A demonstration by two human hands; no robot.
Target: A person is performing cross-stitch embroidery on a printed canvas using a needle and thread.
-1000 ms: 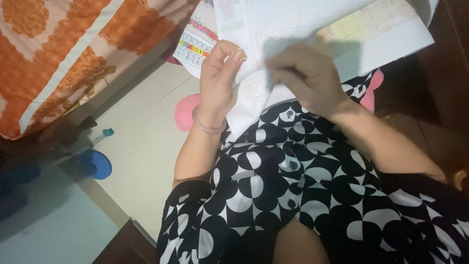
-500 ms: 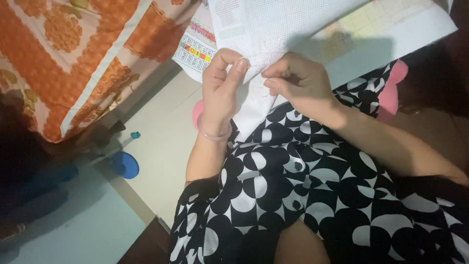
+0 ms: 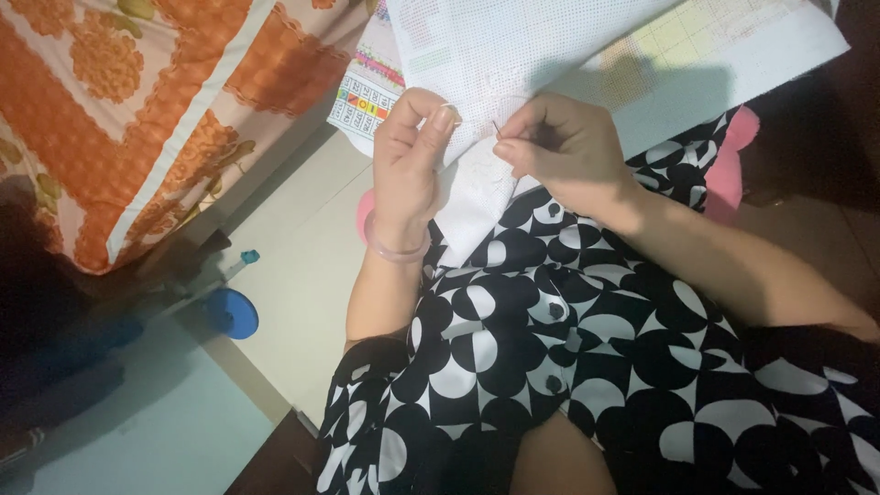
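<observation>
Head view: right hand [image 3: 564, 151] pinches a needle [image 3: 496, 129] at the white cross-stitch cloth [image 3: 513, 55]; left hand [image 3: 410, 156] grips the cloth's fold over the lap. Both hands keep their grasp as before. Orange floral bedcover [image 3: 137, 101] and blue disc [image 3: 231, 313] now show more fully at left.

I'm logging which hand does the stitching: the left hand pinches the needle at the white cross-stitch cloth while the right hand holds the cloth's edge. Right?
Not quite. In the head view the right hand pinches the needle, and the left hand holds the edge of the white cross-stitch cloth.
</observation>
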